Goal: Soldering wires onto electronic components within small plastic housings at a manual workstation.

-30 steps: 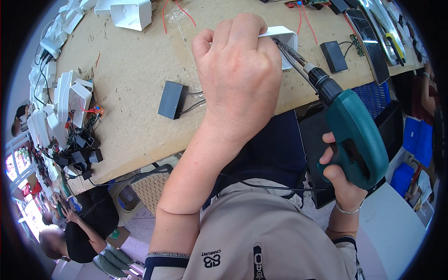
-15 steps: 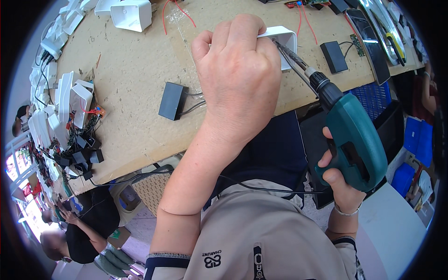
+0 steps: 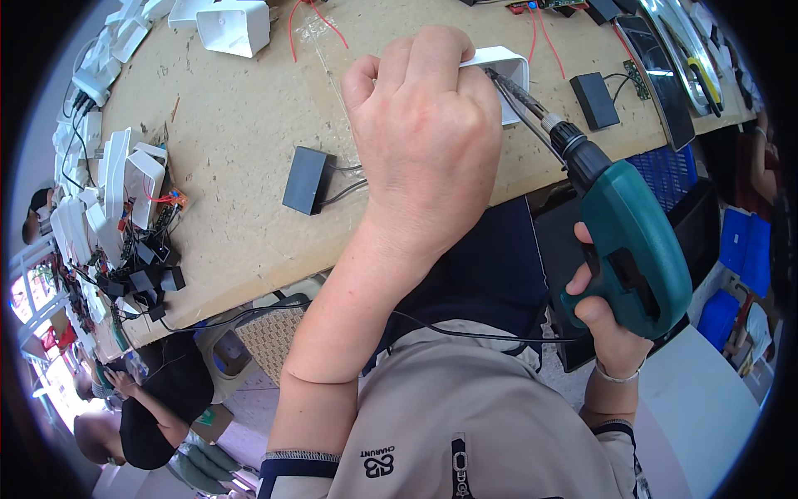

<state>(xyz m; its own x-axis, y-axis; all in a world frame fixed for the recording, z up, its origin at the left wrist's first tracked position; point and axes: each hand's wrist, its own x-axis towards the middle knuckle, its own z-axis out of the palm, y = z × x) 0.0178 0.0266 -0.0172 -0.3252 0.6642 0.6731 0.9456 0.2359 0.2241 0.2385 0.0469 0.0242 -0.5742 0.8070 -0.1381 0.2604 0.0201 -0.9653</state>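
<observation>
My left hand point(image 3: 428, 133) is closed over the near left side of a white plastic case point(image 3: 517, 73), its fingertips hidden behind the knuckles. My right hand point(image 3: 613, 328) is wrapped round the handle of a green pistol-grip soldering gun point(image 3: 644, 237). The gun's dark, thin tip points up and left into the open case, close to my left fingers. What the tip touches inside is hidden by my hand. To the left of my wrist lies a black box point(image 3: 307, 180) with dark leads that run under my hand.
White housings point(image 3: 234, 29) and a heap of black parts point(image 3: 150, 266) line the table's left side. Another black box point(image 3: 594, 101), a phone point(image 3: 657, 79) and pliers point(image 3: 705, 87) lie at right. A black cable point(image 3: 465, 337) crosses my lap. A person point(image 3: 154, 407) sits at lower left.
The soldering gun has shifted very slightly, with its tip still in the case. My left hand stays almost where it was.
</observation>
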